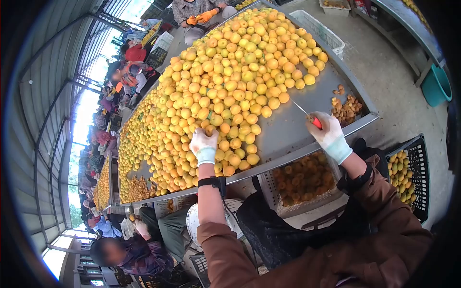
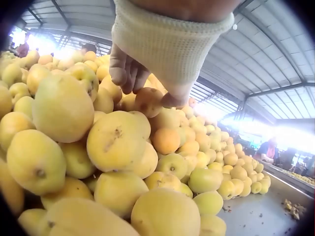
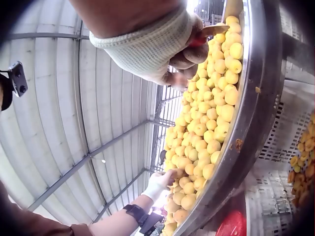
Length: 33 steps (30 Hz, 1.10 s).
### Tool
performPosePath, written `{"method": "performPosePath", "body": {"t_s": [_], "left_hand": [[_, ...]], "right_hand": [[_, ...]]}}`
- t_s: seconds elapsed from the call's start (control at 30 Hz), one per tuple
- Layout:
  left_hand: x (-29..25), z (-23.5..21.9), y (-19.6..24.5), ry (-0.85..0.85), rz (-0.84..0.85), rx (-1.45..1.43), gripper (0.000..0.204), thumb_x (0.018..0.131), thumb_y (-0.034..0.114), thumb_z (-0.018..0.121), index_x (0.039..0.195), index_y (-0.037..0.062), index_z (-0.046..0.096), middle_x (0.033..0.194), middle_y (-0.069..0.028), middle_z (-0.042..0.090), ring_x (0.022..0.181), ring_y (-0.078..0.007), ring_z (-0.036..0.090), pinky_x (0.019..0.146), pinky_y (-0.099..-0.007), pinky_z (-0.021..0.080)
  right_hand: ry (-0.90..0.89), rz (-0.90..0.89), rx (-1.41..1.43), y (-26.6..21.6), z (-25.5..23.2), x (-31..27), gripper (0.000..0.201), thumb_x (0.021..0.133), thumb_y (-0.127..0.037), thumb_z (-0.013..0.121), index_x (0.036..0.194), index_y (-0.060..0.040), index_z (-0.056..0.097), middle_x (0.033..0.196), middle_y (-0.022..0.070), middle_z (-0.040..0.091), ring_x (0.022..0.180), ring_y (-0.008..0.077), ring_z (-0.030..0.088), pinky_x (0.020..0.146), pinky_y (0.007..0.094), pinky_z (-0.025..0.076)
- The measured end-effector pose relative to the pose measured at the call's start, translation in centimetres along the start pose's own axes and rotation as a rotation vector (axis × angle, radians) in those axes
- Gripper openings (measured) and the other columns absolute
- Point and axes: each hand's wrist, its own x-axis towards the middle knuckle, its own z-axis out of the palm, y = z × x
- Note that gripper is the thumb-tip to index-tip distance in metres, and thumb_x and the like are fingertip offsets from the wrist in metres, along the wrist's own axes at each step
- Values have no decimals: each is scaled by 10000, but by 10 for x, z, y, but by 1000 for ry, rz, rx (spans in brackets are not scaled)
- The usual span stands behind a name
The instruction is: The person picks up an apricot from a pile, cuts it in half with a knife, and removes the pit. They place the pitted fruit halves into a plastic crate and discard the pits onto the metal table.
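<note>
A big heap of yellow-orange apricots (image 1: 225,79) covers much of the metal table (image 1: 288,127). My left hand (image 1: 204,144), in a white glove, reaches into the heap's near side. In the left wrist view its bare fingertips and thumb grip an orange apricot (image 2: 148,102) with brownish spots. My right hand (image 1: 329,137), gloved likewise, is over the table's near right part and grips a knife (image 1: 316,123) by its red handle. The thin blade points away from me, toward the heap. In the right wrist view, the glove and curled fingers hide most of the handle.
A small pile of brown pits (image 1: 346,110) lies in the table's right corner. Below the near edge stands a white crate (image 1: 293,210) of cut apricots. A black crate (image 1: 421,175) and a teal bucket (image 1: 436,86) are at right. Another person wears orange gloves (image 1: 206,16) across the table.
</note>
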Motion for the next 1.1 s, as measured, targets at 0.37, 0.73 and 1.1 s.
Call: {"method": "performPosePath", "body": {"t_s": [0.37, 0.73, 1.1], "left_hand": [[-16, 10, 5, 218, 247, -264, 481, 760, 200, 756, 1145, 24, 527, 1075, -182, 621, 938, -312, 621, 817, -387, 519], [-113, -10, 102, -256, 76, -1510, 530, 989, 510, 456, 1090, -3, 545, 823, -56, 613, 571, -124, 528, 544, -236, 422], [-155, -5, 152, -716, -373, -2094, 672, 941, 638, 436, 1264, 51, 491, 829, -29, 551, 618, -116, 460, 522, -244, 346]], "right_hand": [[-76, 22, 5, -4, 15, -4, 291, 815, -210, 631, 1028, -10, 629, 920, 216, 635, 887, 406, 607, 783, 424, 495], [-227, 33, 216, -18, 9, -10, 256, 842, -181, 621, 1001, 17, 590, 789, 215, 578, 775, 407, 594, 718, 399, 488], [-151, -537, -27, 0, 11, -22, 145, 852, -117, 620, 994, -94, 610, 1010, 145, 567, 844, 350, 613, 701, 402, 517]]}}
